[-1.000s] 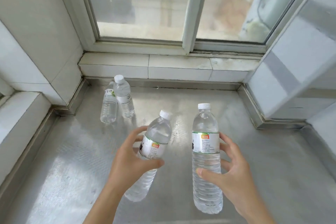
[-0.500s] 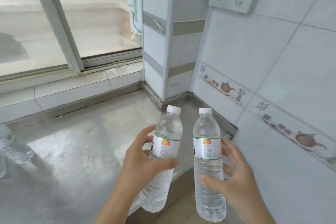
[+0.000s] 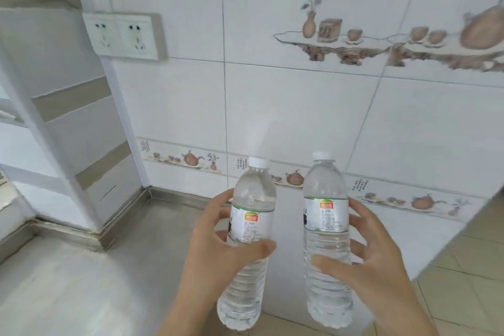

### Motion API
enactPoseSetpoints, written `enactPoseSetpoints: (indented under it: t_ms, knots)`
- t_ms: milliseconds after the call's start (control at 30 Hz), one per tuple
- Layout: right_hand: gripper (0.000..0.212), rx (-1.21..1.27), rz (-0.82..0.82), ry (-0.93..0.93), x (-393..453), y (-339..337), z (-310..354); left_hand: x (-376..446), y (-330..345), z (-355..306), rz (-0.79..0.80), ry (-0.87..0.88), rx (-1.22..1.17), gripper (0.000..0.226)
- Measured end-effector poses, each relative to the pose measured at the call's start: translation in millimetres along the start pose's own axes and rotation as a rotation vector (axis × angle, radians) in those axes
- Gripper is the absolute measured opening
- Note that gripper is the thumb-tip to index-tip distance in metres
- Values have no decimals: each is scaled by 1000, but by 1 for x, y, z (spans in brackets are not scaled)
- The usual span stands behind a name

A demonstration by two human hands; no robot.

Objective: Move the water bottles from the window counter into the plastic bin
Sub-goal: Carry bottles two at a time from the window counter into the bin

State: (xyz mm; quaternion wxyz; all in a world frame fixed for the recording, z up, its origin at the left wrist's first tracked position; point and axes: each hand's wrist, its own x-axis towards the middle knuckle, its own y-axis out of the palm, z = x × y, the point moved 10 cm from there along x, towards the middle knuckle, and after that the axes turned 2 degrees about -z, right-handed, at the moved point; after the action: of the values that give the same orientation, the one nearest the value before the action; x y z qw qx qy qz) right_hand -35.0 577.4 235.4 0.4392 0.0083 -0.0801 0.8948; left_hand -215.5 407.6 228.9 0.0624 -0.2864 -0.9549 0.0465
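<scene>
My left hand (image 3: 218, 251) grips a clear water bottle (image 3: 249, 226) with a white cap and a green-edged label, tilted slightly. My right hand (image 3: 373, 262) holds a second, upright water bottle (image 3: 326, 226) of the same kind. Both bottles are lifted in the air past the right end of the steel window counter (image 3: 81, 281), in front of a white tiled wall. No plastic bin shows in the view, and the bottles left on the counter are out of frame.
A white tiled wall (image 3: 300, 106) with a teapot border stands straight ahead. A double wall socket (image 3: 122, 35) sits at upper left on a tiled pillar (image 3: 81, 144). Beige floor tiles (image 3: 463, 267) show at lower right.
The view has swung to the right, away from the window and counter, toward the tiled wall. Both hands keep their bottles and have carried them off the counter's end.
</scene>
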Motion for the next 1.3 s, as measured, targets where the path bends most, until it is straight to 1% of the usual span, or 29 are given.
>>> enactPoseSetpoints:
  t_ms: [267, 367, 500, 567, 733, 900, 1033, 1133, 1300]
  knots:
    - [95, 15, -284, 3, -37, -70, 1, 18, 83, -19, 252, 45, -30, 90]
    - [95, -1, -403, -5, -57, -107, 2, 13, 124, -30, 344, 58, -58, 87]
    - [96, -11, -541, 4, -80, -161, 0, -3, 184, -41, 455, 63, -92, 93]
    - [97, -18, -593, 3, -90, -190, -2, -15, 215, -47, 502, 62, -116, 93]
    - [101, -69, -666, -26, -109, -268, -13, -51, 294, -62, 581, 68, -147, 91]
    - [100, -99, -699, -44, -129, -354, -18, -88, 376, -74, 605, 55, -165, 97]
    - [97, -119, -725, -46, -146, -420, -24, -121, 439, -85, 643, 64, -177, 91]
    - [96, -135, -755, -45, -158, -461, -29, -140, 482, -90, 673, 65, -182, 85]
    - [100, -120, -818, -28, -171, -520, -46, -156, 554, -99, 739, 90, -170, 89]
